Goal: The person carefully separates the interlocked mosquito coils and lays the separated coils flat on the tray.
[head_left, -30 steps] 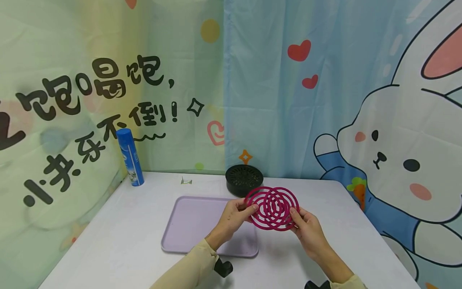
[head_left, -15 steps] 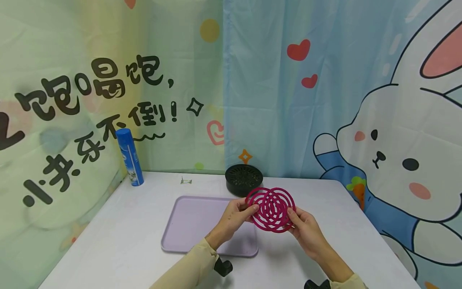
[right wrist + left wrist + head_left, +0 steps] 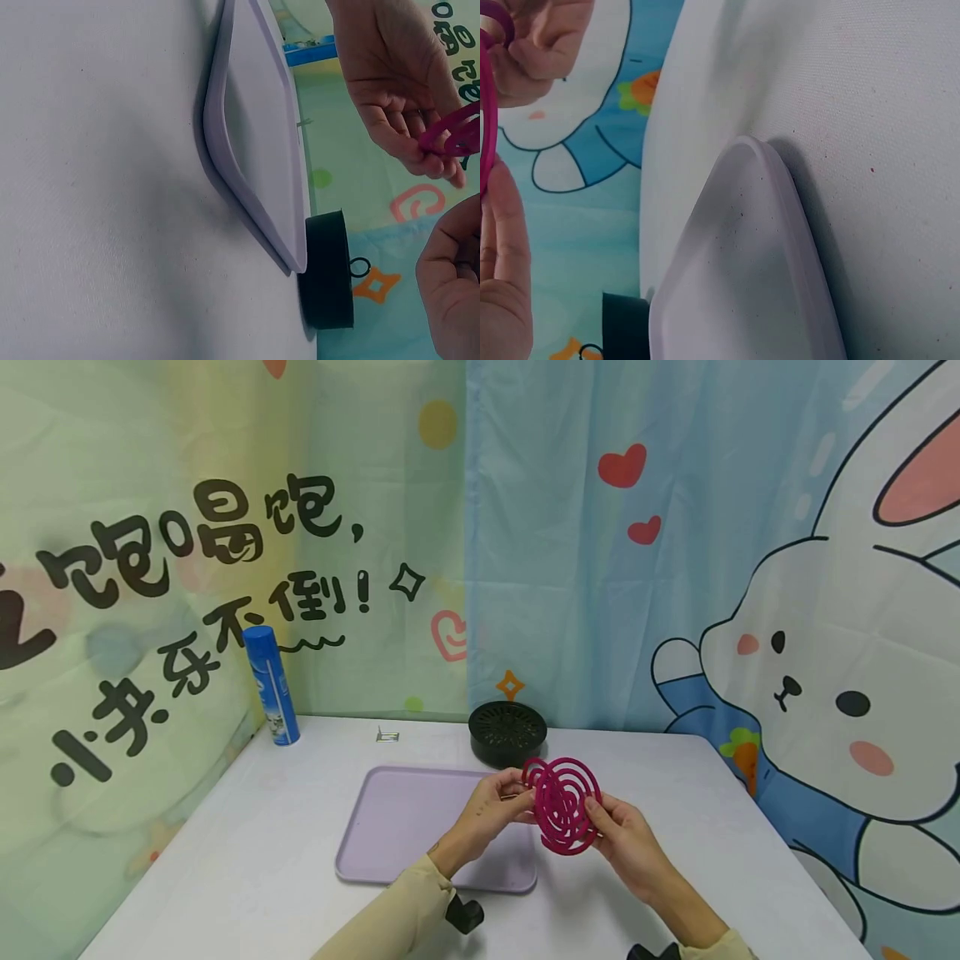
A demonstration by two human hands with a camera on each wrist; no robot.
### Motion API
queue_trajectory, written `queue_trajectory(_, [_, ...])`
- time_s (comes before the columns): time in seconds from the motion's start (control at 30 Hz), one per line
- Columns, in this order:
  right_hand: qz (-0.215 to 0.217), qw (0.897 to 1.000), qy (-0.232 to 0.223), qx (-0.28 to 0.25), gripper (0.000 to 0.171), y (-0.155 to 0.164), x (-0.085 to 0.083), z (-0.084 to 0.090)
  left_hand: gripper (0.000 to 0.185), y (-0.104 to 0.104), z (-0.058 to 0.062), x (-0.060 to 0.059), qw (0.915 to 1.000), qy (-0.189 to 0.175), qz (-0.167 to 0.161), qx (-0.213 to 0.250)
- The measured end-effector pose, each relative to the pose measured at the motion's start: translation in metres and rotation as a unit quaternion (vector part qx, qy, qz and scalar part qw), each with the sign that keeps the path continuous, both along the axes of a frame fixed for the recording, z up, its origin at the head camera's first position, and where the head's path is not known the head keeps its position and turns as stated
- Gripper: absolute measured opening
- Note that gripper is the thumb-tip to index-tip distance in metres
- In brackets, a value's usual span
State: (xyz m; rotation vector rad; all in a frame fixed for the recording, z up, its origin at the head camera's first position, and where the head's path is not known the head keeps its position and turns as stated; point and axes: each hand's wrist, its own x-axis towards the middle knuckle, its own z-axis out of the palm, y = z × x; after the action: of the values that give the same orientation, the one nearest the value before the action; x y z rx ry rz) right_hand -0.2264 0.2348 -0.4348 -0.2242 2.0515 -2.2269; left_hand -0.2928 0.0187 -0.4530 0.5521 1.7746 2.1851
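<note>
A magenta mosquito coil pair [image 3: 553, 797], its spirals overlapping and tilted, is held up between both hands over the table, right of the tray. My left hand [image 3: 487, 806] pinches its left side, where a loop stands out from the rest. My right hand [image 3: 633, 843] grips the right edge, thumb on the front. In the left wrist view, the left hand's fingers [image 3: 508, 232] lie against a coil ring [image 3: 489, 112]. The right wrist view shows the left hand [image 3: 397, 90] holding a loop; the coil's right side lies outside that view.
A lilac tray [image 3: 405, 827] lies beneath the left forearm. Behind the coils stands a round black tin [image 3: 507, 735] with a pierced lid. A small metal coil stand [image 3: 387, 737] and a blue spray can [image 3: 272, 687] are at the back left of the white table [image 3: 255, 860].
The two spirals have turned and overlap more, so the pair looks narrower and tilted, with a loop standing out at left. My right hand has moved left and slightly down; the left stays nearly in place.
</note>
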Motion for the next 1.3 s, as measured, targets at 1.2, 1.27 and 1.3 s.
queue_trajectory(1.2, [-0.076, 0.996, -0.013, 0.047, 0.045, -0.014, -0.005, 0.0, 0.064, -0.006, 0.013, 0.007, 0.9939, 0.001, -0.101, 0.044])
queue_trajectory(1.27, [-0.08, 0.995, -0.013, 0.05, 0.044, -0.014, -0.005, -0.001, 0.052, -0.006, 0.013, 0.007, 0.994, 0.001, -0.101, 0.043])
queue_trajectory(1.3, [-0.081, 0.995, -0.012, 0.052, 0.044, -0.014, -0.005, -0.001, 0.043, -0.006, 0.013, 0.007, 0.9941, 0.001, -0.1, 0.043])
